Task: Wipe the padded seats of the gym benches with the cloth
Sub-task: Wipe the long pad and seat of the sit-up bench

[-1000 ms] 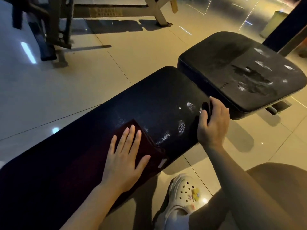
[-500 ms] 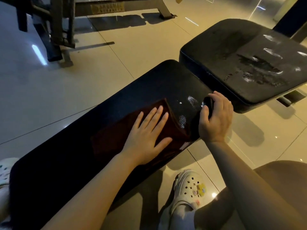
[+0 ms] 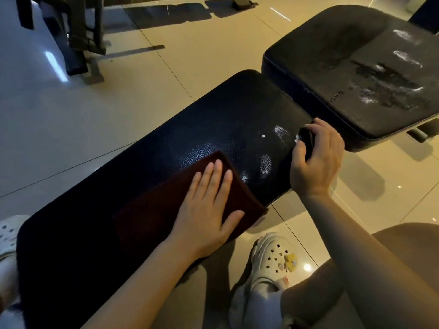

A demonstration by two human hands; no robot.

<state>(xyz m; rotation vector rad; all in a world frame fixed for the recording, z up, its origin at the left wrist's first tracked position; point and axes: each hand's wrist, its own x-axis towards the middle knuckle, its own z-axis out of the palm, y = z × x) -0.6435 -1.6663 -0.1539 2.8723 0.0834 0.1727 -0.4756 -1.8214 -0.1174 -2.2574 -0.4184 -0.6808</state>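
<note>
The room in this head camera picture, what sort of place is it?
Most likely a gym. A long padded bench with a separate worn seat pad stands on a glossy tiled floor, and the metal frame of another machine stands behind.

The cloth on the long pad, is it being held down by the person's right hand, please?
No, the left hand presses flat on the cloth, while the right hand grips the end of the long pad.
</note>
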